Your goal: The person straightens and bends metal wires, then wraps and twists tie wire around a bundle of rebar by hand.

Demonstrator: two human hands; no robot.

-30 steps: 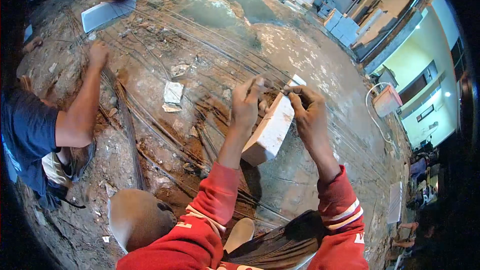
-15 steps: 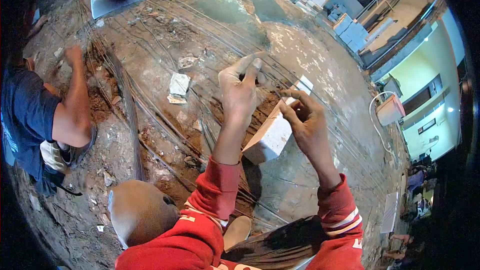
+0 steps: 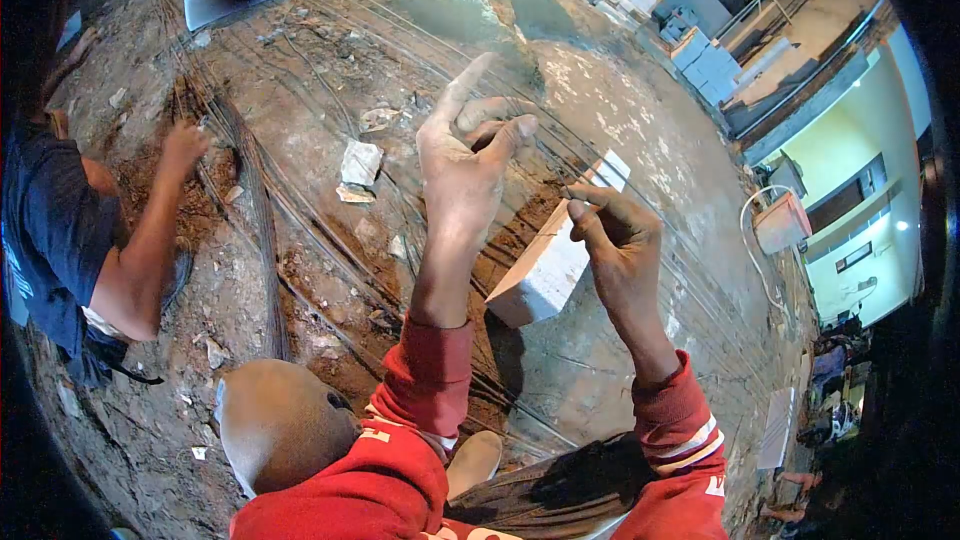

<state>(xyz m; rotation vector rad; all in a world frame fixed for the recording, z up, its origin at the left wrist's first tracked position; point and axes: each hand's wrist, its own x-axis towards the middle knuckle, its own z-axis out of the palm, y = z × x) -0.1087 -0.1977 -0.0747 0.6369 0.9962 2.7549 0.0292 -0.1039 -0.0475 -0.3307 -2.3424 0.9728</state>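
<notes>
My left hand (image 3: 465, 155) is raised over the rods, its index finger stretched out and the other fingers curled toward the thumb; whatever it may hold is too small to name. Right of it, my right hand (image 3: 620, 235) pinches thumb and index finger together on something thin that I cannot make out. Long thin metal rods (image 3: 400, 35) run under and past both hands. Below them a pale rectangular block (image 3: 545, 275) lies on the ground, partly behind my right hand.
At the left a person in a dark shirt (image 3: 55, 230) crouches by a bundle of rods (image 3: 262, 240). A white slab (image 3: 225, 2) lies at the upper left, a broken white piece (image 3: 360, 163) near the middle. An orange bucket (image 3: 782, 220) stands at the right.
My left index finger has stretched out upward, and that hand has shifted slightly left. My right thumb and index finger have closed together. The other person's forearm has moved right and down.
</notes>
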